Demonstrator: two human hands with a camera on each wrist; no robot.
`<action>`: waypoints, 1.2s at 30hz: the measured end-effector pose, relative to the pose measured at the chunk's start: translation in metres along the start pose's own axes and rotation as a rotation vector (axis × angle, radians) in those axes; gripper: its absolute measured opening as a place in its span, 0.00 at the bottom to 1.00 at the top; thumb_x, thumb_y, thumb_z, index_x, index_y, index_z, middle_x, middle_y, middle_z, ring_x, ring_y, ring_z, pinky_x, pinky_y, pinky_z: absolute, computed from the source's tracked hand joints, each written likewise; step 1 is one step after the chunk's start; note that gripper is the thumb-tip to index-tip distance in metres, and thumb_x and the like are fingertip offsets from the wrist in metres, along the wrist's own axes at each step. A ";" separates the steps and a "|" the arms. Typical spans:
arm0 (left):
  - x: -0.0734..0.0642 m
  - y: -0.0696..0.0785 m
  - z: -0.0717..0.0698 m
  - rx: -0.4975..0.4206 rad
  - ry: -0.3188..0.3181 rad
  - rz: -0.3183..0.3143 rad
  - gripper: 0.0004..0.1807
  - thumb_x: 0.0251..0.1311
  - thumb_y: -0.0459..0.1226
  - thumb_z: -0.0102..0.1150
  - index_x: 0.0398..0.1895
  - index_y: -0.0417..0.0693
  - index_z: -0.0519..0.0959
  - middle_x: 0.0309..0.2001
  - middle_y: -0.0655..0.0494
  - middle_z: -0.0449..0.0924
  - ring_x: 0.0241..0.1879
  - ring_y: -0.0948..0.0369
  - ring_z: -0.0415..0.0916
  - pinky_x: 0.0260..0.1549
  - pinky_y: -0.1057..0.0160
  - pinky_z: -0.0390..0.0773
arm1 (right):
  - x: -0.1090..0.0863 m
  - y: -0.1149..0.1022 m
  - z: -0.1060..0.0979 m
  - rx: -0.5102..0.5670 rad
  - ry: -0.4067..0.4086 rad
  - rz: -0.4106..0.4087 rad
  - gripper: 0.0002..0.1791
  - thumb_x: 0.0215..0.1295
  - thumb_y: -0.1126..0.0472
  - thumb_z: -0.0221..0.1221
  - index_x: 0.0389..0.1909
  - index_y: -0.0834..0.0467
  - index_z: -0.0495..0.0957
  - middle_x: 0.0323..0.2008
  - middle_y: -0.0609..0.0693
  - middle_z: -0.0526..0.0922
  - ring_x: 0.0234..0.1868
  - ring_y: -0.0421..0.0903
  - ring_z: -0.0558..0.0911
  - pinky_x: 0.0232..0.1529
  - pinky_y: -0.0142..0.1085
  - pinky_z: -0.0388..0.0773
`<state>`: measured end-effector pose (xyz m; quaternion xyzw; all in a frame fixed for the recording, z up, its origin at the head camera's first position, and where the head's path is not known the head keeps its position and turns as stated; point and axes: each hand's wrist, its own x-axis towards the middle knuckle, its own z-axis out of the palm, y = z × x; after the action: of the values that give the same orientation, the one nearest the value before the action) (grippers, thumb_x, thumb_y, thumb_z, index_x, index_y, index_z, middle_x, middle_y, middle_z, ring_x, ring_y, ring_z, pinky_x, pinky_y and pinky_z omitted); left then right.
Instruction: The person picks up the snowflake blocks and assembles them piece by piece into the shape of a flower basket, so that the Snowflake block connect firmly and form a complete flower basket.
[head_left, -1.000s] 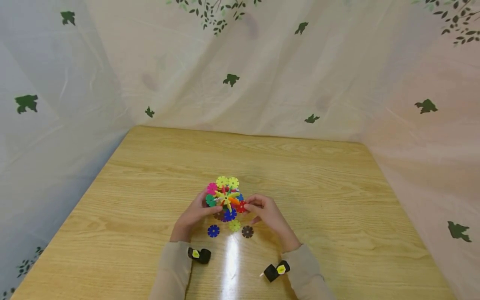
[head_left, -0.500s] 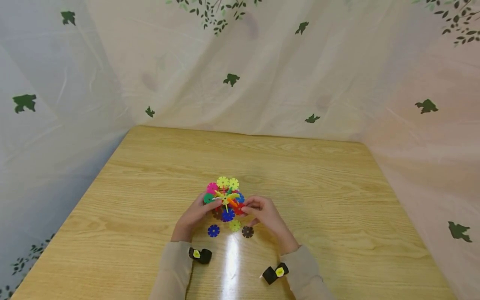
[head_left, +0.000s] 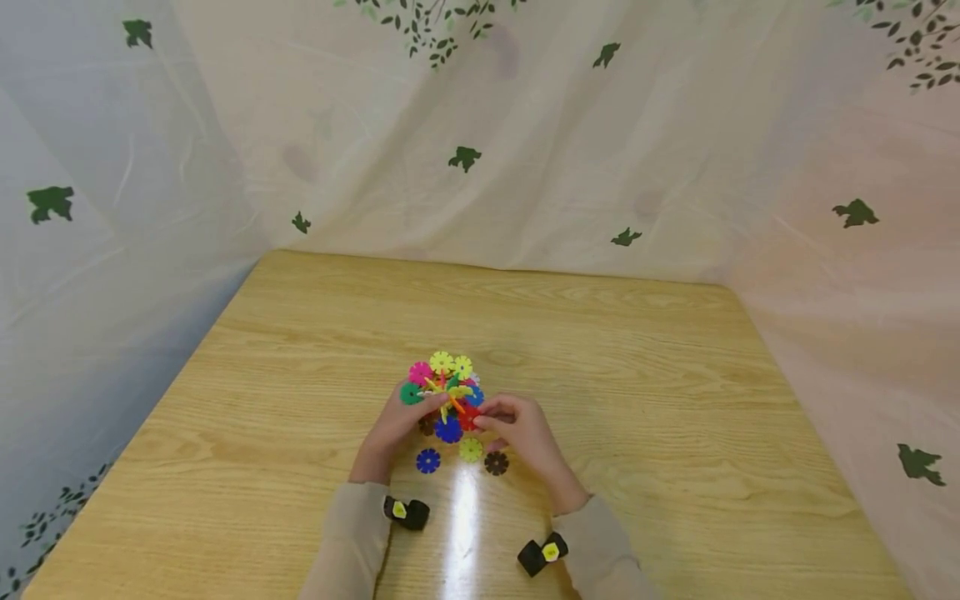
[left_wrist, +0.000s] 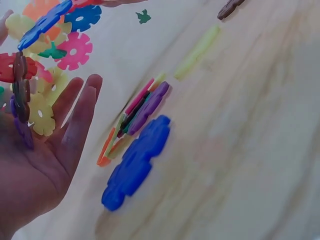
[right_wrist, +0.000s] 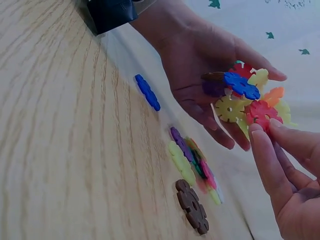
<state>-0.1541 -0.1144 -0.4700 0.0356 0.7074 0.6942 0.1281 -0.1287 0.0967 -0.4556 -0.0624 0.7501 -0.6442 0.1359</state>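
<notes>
Pale cloth (head_left: 540,200), printed with dark green birds and leafy sprigs, hung behind and to both sides of a wood-grained worktop (head_left: 637,375). My left hand (head_left: 393,425) held a multicoloured cluster (head_left: 456,392) of notched plastic discs, thumb across the near side and fingers extended along the other. The cluster was raised clear of the worktop, between my 2 hands; yellow, pink, green, blue, brown, orange and purple pieces were noted in it. My right hand (head_left: 525,429) was narrowed, thumb and fingertips pinching a red disc (right_wrist: 263,114) at the cluster's right edge. I could not tell whether that disc was slotted in or merely touching.

On the worktop, nearer to me than the cluster, 3 discs lay apart: a blue disc (head_left: 428,461) at left, a lime disc (head_left: 471,450) in the middle and a brown disc (head_left: 497,463) at right. Both wrist views showed a tight group (left_wrist: 142,112) of further pieces lying on the worktop, purple, pink, green and orange among them; overlap prevented a count. Each beige sleeve (head_left: 352,533) had a black device (head_left: 408,514) with a yellow mark beside its cuff.
</notes>
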 end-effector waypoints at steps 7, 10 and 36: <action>0.002 0.001 0.003 -0.030 0.001 -0.020 0.16 0.60 0.39 0.61 0.46 0.39 0.74 0.21 0.64 0.72 0.21 0.66 0.67 0.21 0.70 0.71 | -0.001 0.001 0.005 0.023 0.074 0.008 0.08 0.63 0.67 0.61 0.40 0.68 0.81 0.35 0.60 0.86 0.35 0.51 0.87 0.31 0.41 0.87; 0.002 0.000 0.002 -0.026 -0.015 -0.021 0.14 0.60 0.39 0.61 0.44 0.39 0.74 0.20 0.63 0.72 0.20 0.65 0.66 0.20 0.70 0.70 | -0.002 0.001 0.007 0.027 0.099 0.014 0.08 0.63 0.68 0.61 0.40 0.69 0.81 0.34 0.61 0.86 0.34 0.50 0.87 0.31 0.41 0.87; 0.000 0.007 0.014 0.031 -0.013 -0.082 0.30 0.61 0.41 0.59 0.65 0.37 0.67 0.59 0.40 0.75 0.53 0.59 0.74 0.64 0.56 0.70 | 0.000 0.009 0.013 0.279 0.279 0.024 0.08 0.59 0.75 0.62 0.37 0.78 0.81 0.30 0.55 0.87 0.27 0.42 0.87 0.32 0.39 0.87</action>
<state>-0.1517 -0.1001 -0.4635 0.0131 0.7181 0.6771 0.1603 -0.1245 0.0855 -0.4663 0.0558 0.6658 -0.7426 0.0454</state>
